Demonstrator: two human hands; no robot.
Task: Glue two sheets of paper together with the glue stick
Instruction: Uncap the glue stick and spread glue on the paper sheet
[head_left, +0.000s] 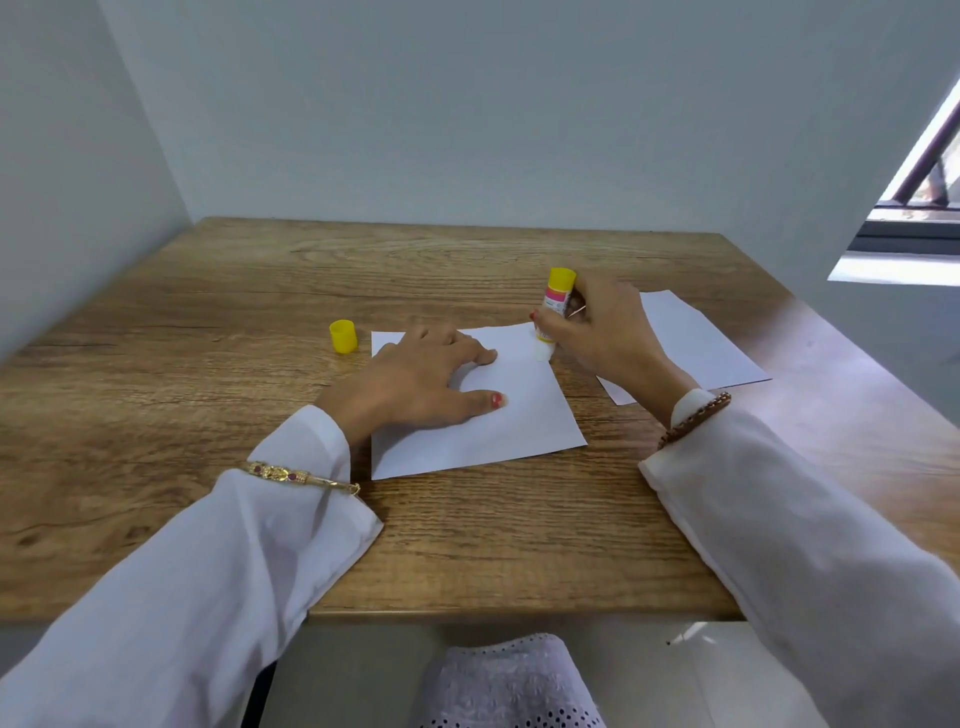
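Observation:
A white sheet of paper (519, 415) lies in the middle of the wooden table (208, 338). My left hand (415, 382) rests flat on it, fingers spread, pressing it down. My right hand (605, 332) grips a yellow glue stick (555, 306) held upside down. Its white glue tip touches the sheet's far right corner. A second white sheet (696, 343) lies to the right, partly hidden behind my right hand and wrist. The glue stick's yellow cap (343, 336) stands on the table, left of the first sheet.
Walls close the table in at the back and on the left. A window (924, 171) is at the upper right. The table's front edge runs just before my lap.

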